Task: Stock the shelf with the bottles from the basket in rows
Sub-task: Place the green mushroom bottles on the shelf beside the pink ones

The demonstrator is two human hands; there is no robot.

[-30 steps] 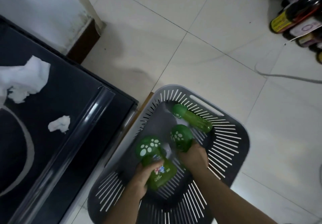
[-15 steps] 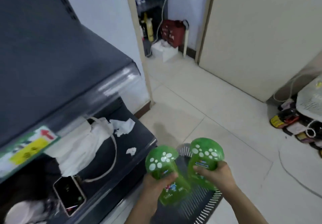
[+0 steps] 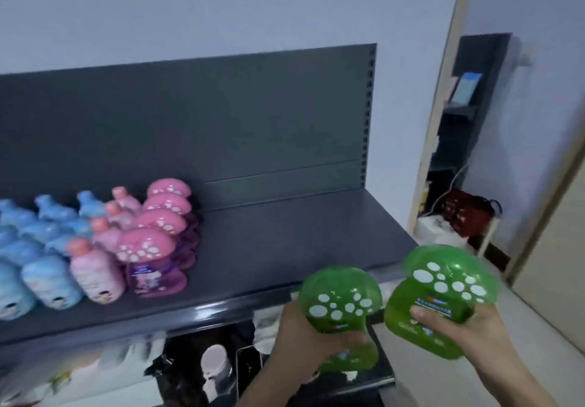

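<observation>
My left hand (image 3: 299,337) grips a green bottle (image 3: 340,300) with a white-spotted mushroom cap. My right hand (image 3: 459,332) grips a second green mushroom-cap bottle (image 3: 443,283). Both bottles are held just in front of the dark grey shelf (image 3: 285,248), at its right end, below the level of its front edge. On the shelf's left part stand rows of blue bottles (image 3: 38,248), pink round-cap bottles (image 3: 96,267) and pink mushroom-cap bottles (image 3: 152,248). The basket is out of view.
The shelf's right half is bare grey metal up to its back panel (image 3: 221,115). A lower shelf (image 3: 205,371) holds dark and white clutter. To the right is a doorway with a red bag (image 3: 468,216) on the floor and a beige door (image 3: 554,248).
Both hands lifted the two green bottles out of the basket and up to the upper shelf. My view swung from the floor up to the shelf.
</observation>
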